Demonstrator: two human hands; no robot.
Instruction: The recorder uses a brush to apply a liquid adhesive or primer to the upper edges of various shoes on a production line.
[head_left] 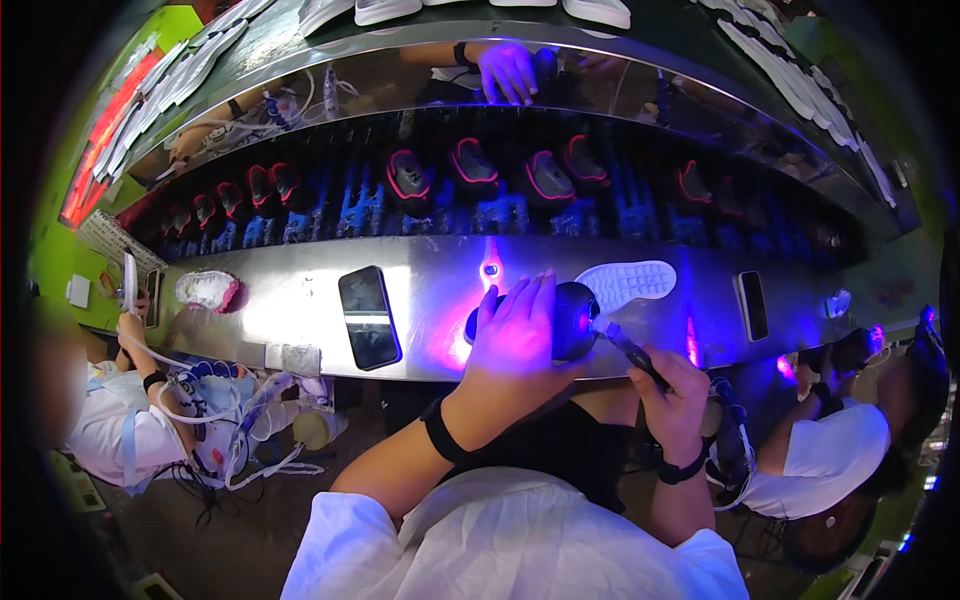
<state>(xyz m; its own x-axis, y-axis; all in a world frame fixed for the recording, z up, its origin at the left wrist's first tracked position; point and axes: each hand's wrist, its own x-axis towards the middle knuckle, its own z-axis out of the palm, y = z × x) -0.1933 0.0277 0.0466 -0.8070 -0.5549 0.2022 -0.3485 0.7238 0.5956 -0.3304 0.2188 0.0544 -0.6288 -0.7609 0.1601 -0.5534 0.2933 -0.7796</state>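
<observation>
While the dark shoe upper (574, 328) is clasped by the left hand (515, 338) on its nine-o'clock side, above the near edge of the steel bench (428, 280), a brush (636, 353) is pinched by the right hand (675, 388) at four o'clock. The upper is judged light, firm, possibly slippery, best held across its crown.

Counted near the centre: two bare hands, namely one left hand (515, 325) and one right hand (678, 390); two black wristbands (441, 432); one dark rounded piece (575, 325); one dark-handled tool with a pale tip (637, 353). At mid-frame, two black rectangular smartphones (369, 320) and one white textured sole (640, 282). Across the upper middle, four grey red-edged shoe uppers (407, 176) at centre, at least four more at left. At lower left, one co-worker in white (125, 430).
</observation>
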